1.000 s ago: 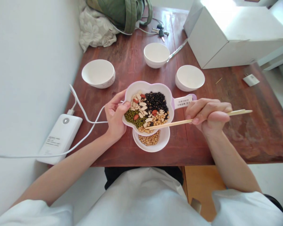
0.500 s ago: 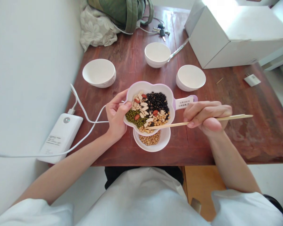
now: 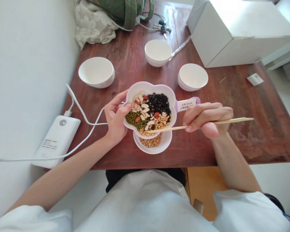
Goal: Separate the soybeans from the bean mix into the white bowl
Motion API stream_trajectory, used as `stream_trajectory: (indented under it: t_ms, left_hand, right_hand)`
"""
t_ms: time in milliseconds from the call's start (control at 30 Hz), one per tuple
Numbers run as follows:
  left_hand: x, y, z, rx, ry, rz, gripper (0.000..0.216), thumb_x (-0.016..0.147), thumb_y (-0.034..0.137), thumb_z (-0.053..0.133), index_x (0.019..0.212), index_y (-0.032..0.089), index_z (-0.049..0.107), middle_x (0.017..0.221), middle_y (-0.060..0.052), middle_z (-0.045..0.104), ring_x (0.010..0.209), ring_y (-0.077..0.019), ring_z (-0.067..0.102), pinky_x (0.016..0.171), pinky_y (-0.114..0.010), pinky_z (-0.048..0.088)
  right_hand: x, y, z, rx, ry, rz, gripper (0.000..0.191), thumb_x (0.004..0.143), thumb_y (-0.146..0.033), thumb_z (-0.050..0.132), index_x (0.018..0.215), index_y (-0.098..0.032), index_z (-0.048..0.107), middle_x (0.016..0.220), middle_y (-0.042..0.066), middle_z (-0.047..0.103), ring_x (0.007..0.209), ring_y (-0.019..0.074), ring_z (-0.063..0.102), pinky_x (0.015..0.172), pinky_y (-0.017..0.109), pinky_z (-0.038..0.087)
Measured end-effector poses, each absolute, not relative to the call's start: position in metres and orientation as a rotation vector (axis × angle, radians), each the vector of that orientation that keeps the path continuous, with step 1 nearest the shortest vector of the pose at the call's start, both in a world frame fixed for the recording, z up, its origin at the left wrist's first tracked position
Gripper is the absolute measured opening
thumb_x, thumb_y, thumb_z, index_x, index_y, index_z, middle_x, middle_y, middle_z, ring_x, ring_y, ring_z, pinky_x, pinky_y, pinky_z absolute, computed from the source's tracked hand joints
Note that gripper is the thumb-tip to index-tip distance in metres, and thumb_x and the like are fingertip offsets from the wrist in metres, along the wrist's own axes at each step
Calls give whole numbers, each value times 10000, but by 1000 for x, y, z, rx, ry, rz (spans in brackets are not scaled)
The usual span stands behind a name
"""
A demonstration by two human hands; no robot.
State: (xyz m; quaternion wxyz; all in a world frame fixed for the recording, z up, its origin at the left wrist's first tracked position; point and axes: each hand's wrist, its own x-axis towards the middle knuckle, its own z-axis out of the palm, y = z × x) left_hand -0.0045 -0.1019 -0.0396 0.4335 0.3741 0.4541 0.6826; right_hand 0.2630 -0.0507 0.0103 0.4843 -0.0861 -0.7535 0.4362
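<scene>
Cradling a flower-shaped bowl [image 3: 149,86] with a lilac rim, the left hand [image 3: 114,119] grips it at its left edge, thumb hooked over the rim and fingers curled under. The right hand [image 3: 207,119] is closed around a pair of wooden chopsticks [image 3: 228,121], which reach leftward with their tips together over the bowl's lower part, above the tan beans [image 3: 159,124] (whether they pinch a bean is too small to tell). The bowl holds a mix in rough sections: green mung beans [image 3: 132,117], black beans [image 3: 158,103], pale almond slivers [image 3: 142,106], a few red beans [image 3: 157,114] and the tan beans. A labelled handle [image 3: 186,104] juts out to the right, just above the right hand.

Below the bowl, and partly overlapped by it in view, sits a small white dish [image 3: 165,142] of soybeans [image 3: 149,141].

Both forearms rest over the edge of the reddish-brown wooden desk [image 3: 256,129]. To the left lies a white power bank [image 3: 55,141] with a white cable [image 3: 87,120]. Farther on stand three white bowls: one left [image 3: 96,72], one middle [image 3: 158,53], one right [image 3: 192,77]. Beyond them are a white cardboard box [image 3: 232,35], keys [image 3: 161,27], a floral cloth [image 3: 91,22] and a green backpack [image 3: 125,9].
</scene>
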Motion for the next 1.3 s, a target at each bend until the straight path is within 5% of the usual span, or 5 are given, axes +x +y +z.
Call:
stream_trajectory:
  t_ms: [933, 1300]
  left_hand:
    - [2, -103, -26, 800, 1107, 1718, 299, 736, 404, 872, 998, 258, 874, 948, -51, 841, 1024, -351, 806, 735, -381, 714]
    - [3, -101, -26, 793, 1116, 1724, 323, 728, 420, 871, 996, 241, 860, 996, -72, 829, 1105, -371, 780, 746, -385, 704]
  right_hand:
    - [269, -51, 3, -271, -1708, 1211, 412, 958, -570, 709, 827, -214, 869, 729, 59, 768, 468, 119, 626, 357, 274, 427]
    - [269, -42, -2, -420, -1454, 1106, 548, 963, -657, 667, 639, -241, 815, 555, 33, 677, 353, 114, 543, 278, 281, 297]
